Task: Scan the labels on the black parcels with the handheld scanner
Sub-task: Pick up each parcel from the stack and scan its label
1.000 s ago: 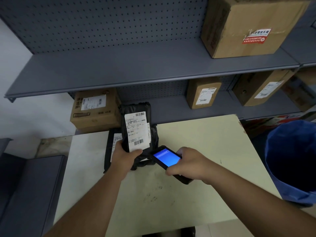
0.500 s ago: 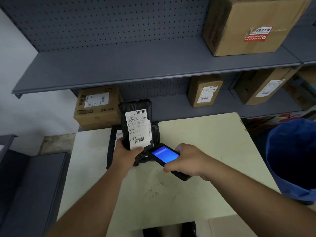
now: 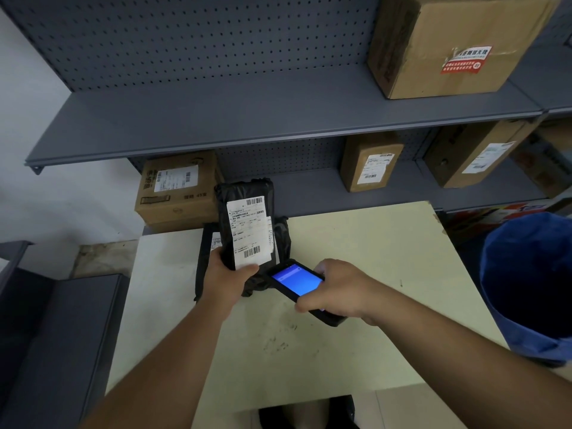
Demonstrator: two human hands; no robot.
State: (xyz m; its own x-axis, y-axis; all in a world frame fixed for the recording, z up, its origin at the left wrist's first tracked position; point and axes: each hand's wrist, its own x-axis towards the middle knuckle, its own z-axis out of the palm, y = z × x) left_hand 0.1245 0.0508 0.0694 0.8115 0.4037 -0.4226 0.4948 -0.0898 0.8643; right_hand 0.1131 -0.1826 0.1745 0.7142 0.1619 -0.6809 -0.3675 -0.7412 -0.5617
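Observation:
My left hand (image 3: 227,278) grips a black parcel (image 3: 244,193) by its lower end and holds it upright over the table, its white barcode label (image 3: 250,231) facing me. My right hand (image 3: 339,287) holds the black handheld scanner (image 3: 297,281), blue screen lit, its top end pointing at the bottom of that label. Below the lifted parcel lie more black parcels (image 3: 204,261) on the table, one partly showing a white label; the held parcel and my hand cover most of them.
The pale yellow table (image 3: 356,243) stands against grey metal shelving (image 3: 216,125). Cardboard boxes sit on the shelves: one behind the parcels (image 3: 176,193), two on the lower right (image 3: 370,162), a large one top right (image 3: 448,44). A blue bag-lined bin (image 3: 532,283) stands right.
The held parcel has tilted slightly and the scanner has stayed just under its label; both hands are almost where they were. The camera view has drifted a little.

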